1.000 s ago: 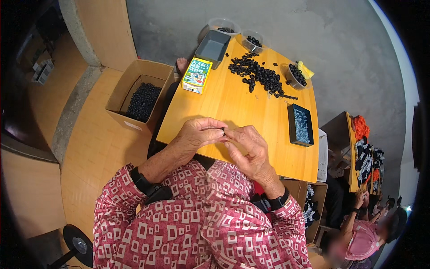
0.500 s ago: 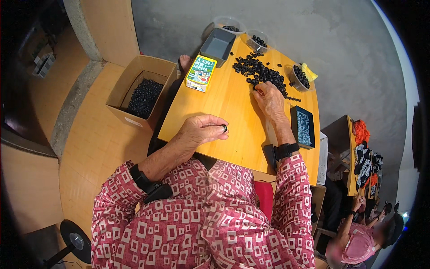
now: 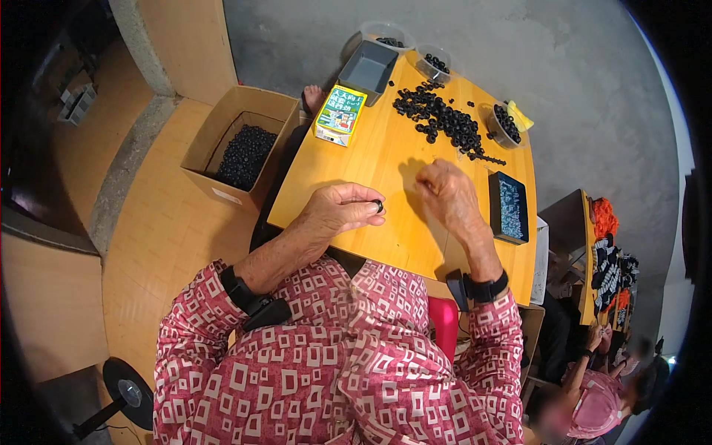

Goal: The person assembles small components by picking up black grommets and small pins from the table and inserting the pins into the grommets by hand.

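My left hand (image 3: pixel 334 211) is closed in a pinch above the near part of the table, with a small black ring-shaped part (image 3: pixel 379 205) between thumb and fingertips. To its right, my right hand (image 3: pixel 451 199) hovers over the tabletop with its fingers curled together. It is slightly blurred, and whatever lies between its fingertips is hidden. Beyond the right hand spreads a loose pile of small black round parts (image 3: pixel 452 126). Beside my right wrist stands a black tray (image 3: pixel 492 194) of small clear, glinting pieces.
A yellow-green carton (image 3: pixel 341 115) and a grey bin (image 3: pixel 368 68) stand on the wooden table (image 3: pixel 326 174)'s left side. Clear tubs of black parts line the far edge, including one tub (image 3: pixel 507 137) by a yellow cloth. A cardboard box (image 3: pixel 204 159) sits left; another person (image 3: pixel 593 400) is lower right.
My right hand has drawn back from the black pile toward me, nearer the left hand. The left hand keeps its pinch on the black part. The whole view has shifted slightly.
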Motion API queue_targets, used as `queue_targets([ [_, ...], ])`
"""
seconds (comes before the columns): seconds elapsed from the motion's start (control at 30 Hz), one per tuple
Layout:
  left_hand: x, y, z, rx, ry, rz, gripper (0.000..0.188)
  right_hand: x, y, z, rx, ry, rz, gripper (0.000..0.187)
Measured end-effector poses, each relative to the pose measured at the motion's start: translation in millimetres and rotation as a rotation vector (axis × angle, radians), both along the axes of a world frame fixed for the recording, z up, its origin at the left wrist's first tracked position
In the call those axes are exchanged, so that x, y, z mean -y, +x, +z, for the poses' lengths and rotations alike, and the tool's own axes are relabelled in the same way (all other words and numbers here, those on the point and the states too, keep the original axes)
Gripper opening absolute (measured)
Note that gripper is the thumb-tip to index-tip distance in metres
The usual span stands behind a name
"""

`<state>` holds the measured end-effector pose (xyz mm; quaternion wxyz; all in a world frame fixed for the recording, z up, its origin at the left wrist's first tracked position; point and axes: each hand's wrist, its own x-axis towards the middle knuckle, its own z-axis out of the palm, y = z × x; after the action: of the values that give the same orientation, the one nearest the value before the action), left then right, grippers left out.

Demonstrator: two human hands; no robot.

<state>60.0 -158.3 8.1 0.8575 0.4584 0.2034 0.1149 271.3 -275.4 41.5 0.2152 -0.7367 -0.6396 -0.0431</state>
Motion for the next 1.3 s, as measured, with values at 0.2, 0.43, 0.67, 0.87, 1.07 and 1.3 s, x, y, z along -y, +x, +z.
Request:
queue_targets([
  [0.2, 0.1, 0.5, -0.7, -0.010, 0.007, 0.000, 0.028, 15.3, -11.1, -18.2, -0.072, -0.026, 0.018, 0.016],
  [0.43, 1.1, -0.5, 2.6, -0.016, 0.020, 0.004, 0.032, 29.7, -5.5, -21.0, -0.458, -0.092, -0.157, 0.025],
  [0.67, 0.8, -0.9, 3.1, -0.023, 0.026, -0.010, 0.029, 23.1, -10.7, -21.9, -0.257, 0.007, -0.032, 0.019],
  [0.87, 0.8, -0.2, -1.5, -0.007, 0.027, -0.014, 0.034, 17.9, -18.5, -18.3, 0.057, -0.010, -0.001, 0.007],
  [1.07, 0.9, 0.6, -1.4, -0.021, 0.026, -0.010, 0.031, 13.8, -21.8, -17.3, -0.010, 0.008, 0.016, 0.016],
  [1.3, 0.6, 0.8, -5.4, -0.009, 0.019, -0.018, 0.028, 21.6, -10.9, -24.7, -0.164, -0.043, -0.055, 0.018],
])
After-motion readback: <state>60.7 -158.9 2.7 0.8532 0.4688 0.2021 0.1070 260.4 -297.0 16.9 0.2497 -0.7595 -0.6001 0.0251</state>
